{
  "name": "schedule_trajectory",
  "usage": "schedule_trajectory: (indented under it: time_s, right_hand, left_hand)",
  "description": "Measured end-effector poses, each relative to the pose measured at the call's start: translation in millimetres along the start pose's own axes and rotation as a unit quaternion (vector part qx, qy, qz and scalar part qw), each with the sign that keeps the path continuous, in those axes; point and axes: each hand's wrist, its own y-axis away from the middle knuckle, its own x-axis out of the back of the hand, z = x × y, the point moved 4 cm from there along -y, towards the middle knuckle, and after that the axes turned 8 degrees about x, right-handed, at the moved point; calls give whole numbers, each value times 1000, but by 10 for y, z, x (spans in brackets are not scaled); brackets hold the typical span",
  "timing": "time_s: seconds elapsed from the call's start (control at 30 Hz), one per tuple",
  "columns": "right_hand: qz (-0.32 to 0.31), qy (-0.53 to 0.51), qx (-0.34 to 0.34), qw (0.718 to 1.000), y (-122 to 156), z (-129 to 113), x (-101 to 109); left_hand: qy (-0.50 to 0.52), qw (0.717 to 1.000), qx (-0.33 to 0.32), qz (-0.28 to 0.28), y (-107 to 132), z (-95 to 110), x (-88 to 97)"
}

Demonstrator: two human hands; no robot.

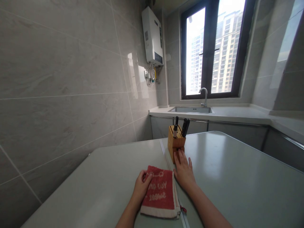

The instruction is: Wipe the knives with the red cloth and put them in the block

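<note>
A folded red cloth (161, 193) with white lettering lies on the pale green table (237, 183) close to me. My left hand (140, 186) grips its left edge, thumb on top and fingers curled. My right hand (184, 171) lies flat on the table just right of the cloth, fingers stretched out, with the fingertips touching the base of a wooden knife block (176, 142). Three black-handled knives (185, 126) stand in the block.
A tiled wall (59, 95) runs along the left. Beyond the table a white counter holds a steel sink (191, 110) with a tap (204, 95) under a dark-framed window (211, 50). A white water heater (152, 34) hangs on the wall.
</note>
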Motion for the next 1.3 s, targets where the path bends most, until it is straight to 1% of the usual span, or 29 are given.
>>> schedule_trajectory:
  time_s: [0.23,0.33,0.43,0.6,0.8,0.87,0.93,1.07,1.13,1.3]
  right_hand:
    - [-15,0,2,1000,4,-5,-11]
    - [-10,-2,3,1000,5,-12,-10]
    - [7,-4,-5,1000,-5,-17,11]
    - [54,-33,-14,998,-51,-28,126]
    - [78,-101,26,991,-80,-105,304]
    - [68,-116,36,990,-72,-141,345]
    - [45,-131,46,989,-61,-173,361]
    - [-10,-150,76,986,-45,-215,324]
    - [-28,-156,85,984,-44,-223,289]
    - [-26,-174,73,982,-51,-229,243]
  left_hand:
    - [-10,1000,4,24,22,57,-2]
    - [-12,999,7,30,34,78,-6]
    - [-10,1000,8,25,38,83,-15]
    - [-4,1000,7,21,20,39,-5]
    - [1,1000,-1,1,-13,-24,11]
    - [2,1000,-2,7,-18,-25,20]
    - [6,1000,-5,22,-22,-18,34]
    - [19,999,-7,51,-35,-14,65]
    - [22,998,-5,56,-39,-9,70]
    - [30,998,6,53,-26,6,52]
